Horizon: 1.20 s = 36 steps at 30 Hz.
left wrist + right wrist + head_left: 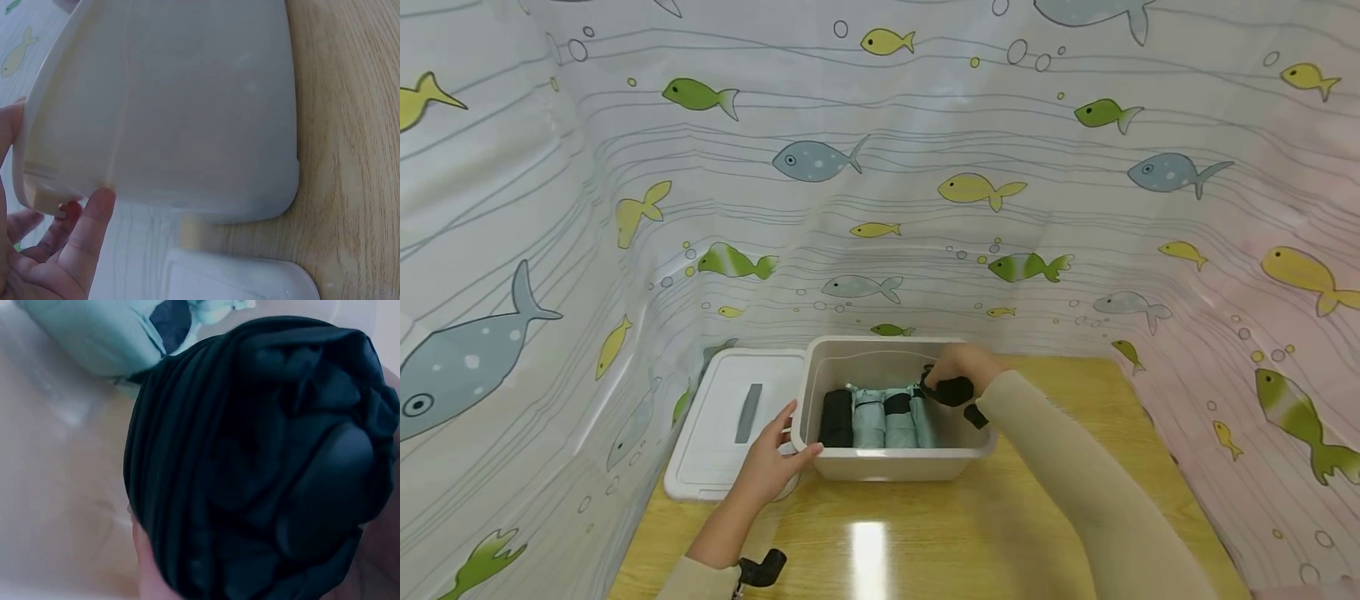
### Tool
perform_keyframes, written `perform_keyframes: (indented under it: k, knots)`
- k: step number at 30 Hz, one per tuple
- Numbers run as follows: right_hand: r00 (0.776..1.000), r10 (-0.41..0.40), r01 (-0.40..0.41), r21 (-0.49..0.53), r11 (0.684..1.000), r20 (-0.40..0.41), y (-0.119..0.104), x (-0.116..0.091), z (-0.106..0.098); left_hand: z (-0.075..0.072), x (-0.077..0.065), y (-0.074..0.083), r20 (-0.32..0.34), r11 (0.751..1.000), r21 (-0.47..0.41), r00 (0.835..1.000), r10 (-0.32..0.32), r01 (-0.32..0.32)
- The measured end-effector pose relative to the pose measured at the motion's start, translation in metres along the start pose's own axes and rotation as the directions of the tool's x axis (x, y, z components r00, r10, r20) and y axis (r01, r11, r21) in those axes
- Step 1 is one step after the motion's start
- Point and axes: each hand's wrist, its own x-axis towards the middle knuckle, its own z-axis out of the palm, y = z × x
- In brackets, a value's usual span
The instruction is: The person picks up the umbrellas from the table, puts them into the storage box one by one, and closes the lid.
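Observation:
A white plastic storage box stands on the table. My left hand grips its front left corner; in the left wrist view the fingers lie against the outer wall under the rim. Inside the box's right part, my right hand holds a dark folded umbrella, its pleated fabric and rounded end filling much of the right wrist view. A black rolled bundle stands at the box's left side. Beside it is a row of several light blue bundles, some with black parts.
A white lid with a grey handle lies left of the box, partly behind my left hand. The wooden table extends in front and to the right. A fish-patterned sheet encloses the back and sides.

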Motion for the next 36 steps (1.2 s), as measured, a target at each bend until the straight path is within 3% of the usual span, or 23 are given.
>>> perform_keyframes:
  k: [7, 10, 12, 15, 19, 21, 24, 28, 31, 34, 36]
  knots:
    - [0.999, 0.022, -0.023, 0.062, 0.998, 0.026, -0.006, 0.018, 0.018, -0.001, 0.0, 0.0, 0.001, 1.0, 0.002, 1.0, 0.003, -0.003]
    - [0.997, 0.051, -0.063, 0.193, 0.979, 0.063, -0.005, 0.025, 0.026, -0.002, 0.0, 0.001, -0.007, 0.999, 0.035, 1.0, 0.005, -0.005]
    - [0.994, 0.066, -0.09, 0.294, 0.952, 0.089, -0.003, 0.029, 0.031, -0.003, 0.0, 0.0, -0.009, 0.999, 0.054, 1.0, 0.006, -0.006]
    - [0.986, 0.089, -0.145, 0.444, 0.884, 0.144, 0.002, 0.031, 0.038, -0.002, 0.001, 0.0, -0.003, 0.998, 0.06, 1.0, 0.004, -0.004]
    - [0.973, 0.09, -0.196, 0.549, 0.812, 0.213, 0.009, 0.029, 0.045, 0.0, 0.001, 0.0, 0.0, 0.999, 0.051, 1.0, 0.007, -0.007]
    - [0.97, 0.087, -0.204, 0.568, 0.797, 0.226, 0.011, 0.028, 0.046, 0.001, 0.001, -0.001, -0.001, 0.999, 0.05, 1.0, 0.005, -0.005]
    - [0.969, 0.061, -0.183, 0.532, 0.826, 0.238, 0.012, 0.029, 0.047, 0.001, 0.001, -0.001, 0.0, 0.999, 0.051, 1.0, 0.006, -0.006]
    - [0.968, 0.001, -0.098, 0.371, 0.924, 0.253, 0.015, 0.036, 0.051, 0.002, 0.002, -0.002, 0.004, 0.999, 0.043, 1.0, 0.003, -0.003]
    - [0.963, -0.041, -0.024, 0.239, 0.971, 0.265, 0.019, 0.045, 0.057, 0.002, 0.002, -0.002, 0.005, 0.999, 0.038, 1.0, 0.001, -0.001]
    - [0.962, -0.056, 0.009, 0.173, 0.985, 0.267, 0.02, 0.049, 0.06, 0.001, 0.002, -0.001, 0.004, 0.999, 0.038, 1.0, -0.003, 0.003]
    - [0.963, -0.039, -0.015, 0.196, 0.98, 0.265, 0.021, 0.049, 0.061, 0.001, 0.002, -0.002, 0.004, 0.999, 0.041, 1.0, -0.004, 0.003]
